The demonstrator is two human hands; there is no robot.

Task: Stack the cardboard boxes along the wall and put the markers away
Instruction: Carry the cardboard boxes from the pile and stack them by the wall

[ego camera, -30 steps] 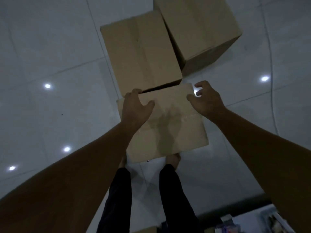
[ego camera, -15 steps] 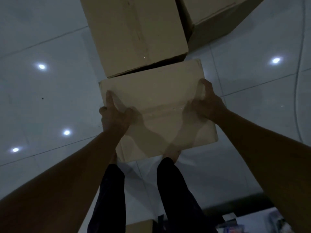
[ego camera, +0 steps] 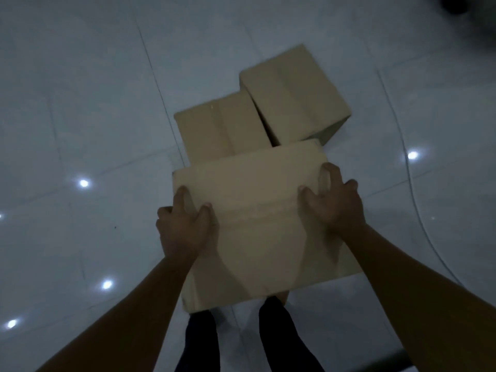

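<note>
Dim room, detail is murky. Near cardboard box (ego camera: 257,218) gripped at both side edges by the person: left hand (ego camera: 185,226) on its left edge, thumb on top, fingers curled over the side and mostly hidden; right hand (ego camera: 335,205) on the right edge, thumb on top, fingers wrapped down the side. Box bottom not visible, so cannot tell if it's off the floor or resting; its near edge covers the person's feet, only dark trouser legs (ego camera: 279,336) show below. Its far edge overlaps the middle box (ego camera: 220,127), hiding that box's near part. Far box (ego camera: 292,95) sits rotated, just beside the middle one, corner close against it; contact unclear. Glossy tiled floor (ego camera: 80,103) with ceiling light reflections, open to the left and right of the boxes. Dark shape at top right corner cut off, unidentifiable. Dark strip at bottom right edge, cut off too.
</note>
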